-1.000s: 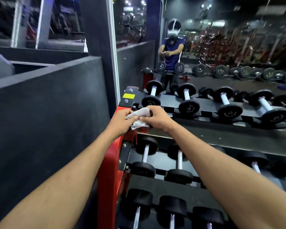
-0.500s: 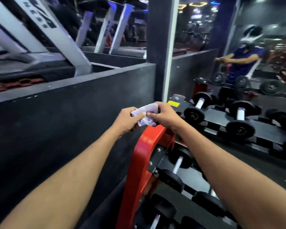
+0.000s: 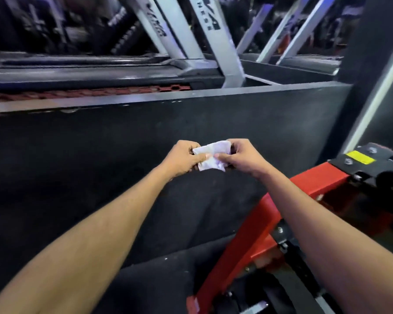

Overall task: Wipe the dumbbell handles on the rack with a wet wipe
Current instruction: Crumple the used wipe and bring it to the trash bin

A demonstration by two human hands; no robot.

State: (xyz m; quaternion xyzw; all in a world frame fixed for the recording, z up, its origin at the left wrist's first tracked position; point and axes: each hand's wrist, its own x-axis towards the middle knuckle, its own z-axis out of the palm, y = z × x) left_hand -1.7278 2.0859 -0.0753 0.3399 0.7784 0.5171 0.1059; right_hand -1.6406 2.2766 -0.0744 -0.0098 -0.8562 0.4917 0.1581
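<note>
at mid-frame the left hand (image 3: 182, 160) and right hand (image 3: 241, 157) both pinch the wet wipe (image 3: 211, 157), off the red rack (image 3: 259, 225) at lower right; wiping apparently not underway

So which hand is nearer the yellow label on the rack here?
Right. The right hand is just left of the yellow label, holding the wet wipe; the left hand grips the wipe's far side, farther off.

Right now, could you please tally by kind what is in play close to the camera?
Hands: 2, left hand and right hand
Wet wipes: 1, wet wipe, held by both
Red rack frames: 1, rack
Yellow labels: 1, label
Total: 5
</note>
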